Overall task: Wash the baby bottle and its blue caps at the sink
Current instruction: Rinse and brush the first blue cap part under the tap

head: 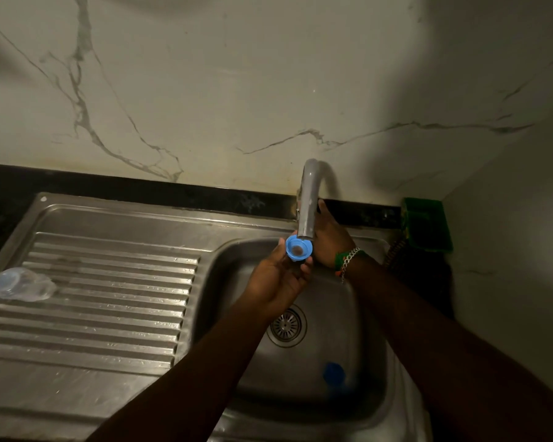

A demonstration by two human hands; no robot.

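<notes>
The left hand (278,275) holds a blue cap (298,249) right under the mouth of the tap (308,202), over the back edge of the sink bowl (358,317). Its fingers curl around the cap's lower part from below, and the cap's open side faces up and a little toward the camera, so its axis runs close to upright, nearly in line with the spout above it. No stream of water can be made out in the dim light. The right hand (328,240) is just beside the cap, behind the spout toward the back rim of the sink, reaching around the tap; its fingertips are hidden, so whether it grips a handle cannot be told. This hand is the nearer one to the tap's base, so turning the water probably falls to it while the left keeps the cap in place.

A second blue cap (334,374) lies on the floor of the bowl near its front right corner, blurred. The clear baby bottle (23,284) lies on its side at the left edge of the ribbed draining board (109,298), well apart from both hands.
</notes>
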